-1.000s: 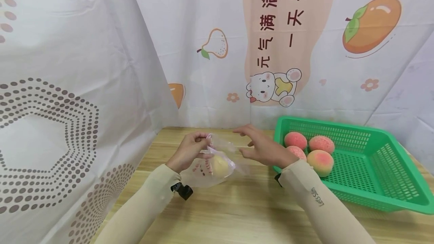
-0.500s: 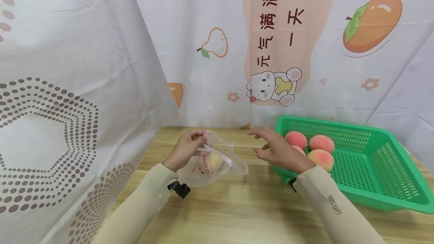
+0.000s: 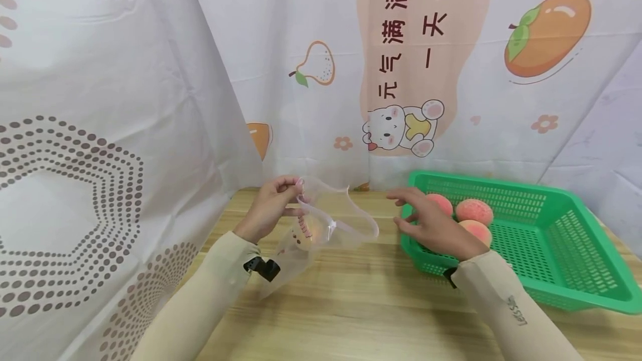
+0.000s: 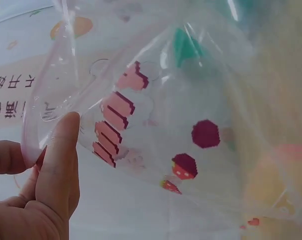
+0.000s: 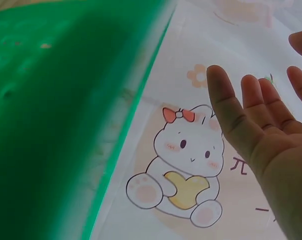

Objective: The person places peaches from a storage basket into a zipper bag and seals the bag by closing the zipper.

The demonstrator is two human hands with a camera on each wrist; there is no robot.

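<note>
In the head view my left hand pinches the pink-edged mouth of a clear plastic slider bag between thumb and fingers. The bag's mouth gapes toward the right, and cartoon prints mark its film. Inside lies a pale yellow peach, partly veiled by the plastic; the left wrist view shows the peach blurred at lower right. My right hand holds nothing. Its fingers are spread and loosely bent, beside the left end of a green basket. The right wrist view shows that palm with nothing in it.
Several pink peaches sit in the left part of the basket, some partly covered by my right hand. A wooden table lies beneath. Printed white curtains hang behind and to the left.
My right hand has moved away from the bag, rightward to the basket. My left hand has raised the bag slightly, its mouth now wider and the peach lower in it.
</note>
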